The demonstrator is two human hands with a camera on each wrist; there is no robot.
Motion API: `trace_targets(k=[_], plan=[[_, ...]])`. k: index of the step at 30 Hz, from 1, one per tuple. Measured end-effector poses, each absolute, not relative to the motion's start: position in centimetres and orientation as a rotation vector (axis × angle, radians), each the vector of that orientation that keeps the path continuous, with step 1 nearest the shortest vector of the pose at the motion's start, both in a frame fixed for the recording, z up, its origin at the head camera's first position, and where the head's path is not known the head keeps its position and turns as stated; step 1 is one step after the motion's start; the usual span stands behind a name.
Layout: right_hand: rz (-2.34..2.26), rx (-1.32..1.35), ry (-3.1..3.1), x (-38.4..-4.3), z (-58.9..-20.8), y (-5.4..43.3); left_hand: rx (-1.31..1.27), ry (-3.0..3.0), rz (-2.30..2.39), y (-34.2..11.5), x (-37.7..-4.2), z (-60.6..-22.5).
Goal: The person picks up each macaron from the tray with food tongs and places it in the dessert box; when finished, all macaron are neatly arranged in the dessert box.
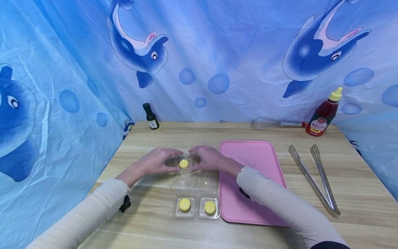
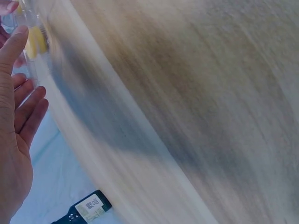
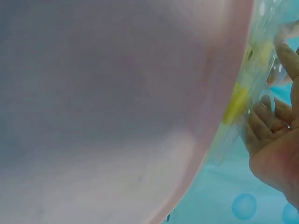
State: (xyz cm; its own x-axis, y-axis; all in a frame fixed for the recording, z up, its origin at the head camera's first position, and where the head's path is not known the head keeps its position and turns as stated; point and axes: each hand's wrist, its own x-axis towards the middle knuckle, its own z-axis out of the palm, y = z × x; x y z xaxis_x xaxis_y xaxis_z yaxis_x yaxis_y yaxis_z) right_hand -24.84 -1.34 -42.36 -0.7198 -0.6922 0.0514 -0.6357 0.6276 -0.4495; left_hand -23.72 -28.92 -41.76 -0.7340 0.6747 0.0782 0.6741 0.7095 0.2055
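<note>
Behind two other boxes, a small clear plastic box holds a round yellow macaron (image 1: 184, 164). My left hand (image 1: 160, 160) holds the box's left side, thumb toward me and fingers at the back. On the opposite side my right hand (image 1: 206, 158) grips it the same way. The left wrist view shows the left hand (image 2: 18, 102) beside the yellow macaron (image 2: 36, 42). From the right wrist, the right hand's fingers (image 3: 261, 123) appear partly behind clear plastic. Nearer me, a left macaron (image 1: 185, 205) and a right macaron (image 1: 210, 207) sit in opened clear boxes, lids folded back.
A pink tray (image 1: 248, 216) lies right of the boxes, under my right forearm. Further right are metal tongs (image 1: 315, 183). At the back stand a small dark bottle (image 1: 151, 117) and a red sauce bottle (image 1: 323, 116), with a whisk (image 1: 276, 123) lying near the latter.
</note>
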Motion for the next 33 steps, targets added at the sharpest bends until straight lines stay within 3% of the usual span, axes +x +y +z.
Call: trace_targets(k=[15, 33], plan=[[-0.657, -1.141, 2.708, -24.3, -41.1, 3.0, 1.058, 2.861, 0.345, -27.5, -24.1, -41.3], [-0.659, -0.997, 2.764, -23.3, -41.7, 3.9, 1.093, 2.845, 0.32, -25.8, -24.2, -41.0]])
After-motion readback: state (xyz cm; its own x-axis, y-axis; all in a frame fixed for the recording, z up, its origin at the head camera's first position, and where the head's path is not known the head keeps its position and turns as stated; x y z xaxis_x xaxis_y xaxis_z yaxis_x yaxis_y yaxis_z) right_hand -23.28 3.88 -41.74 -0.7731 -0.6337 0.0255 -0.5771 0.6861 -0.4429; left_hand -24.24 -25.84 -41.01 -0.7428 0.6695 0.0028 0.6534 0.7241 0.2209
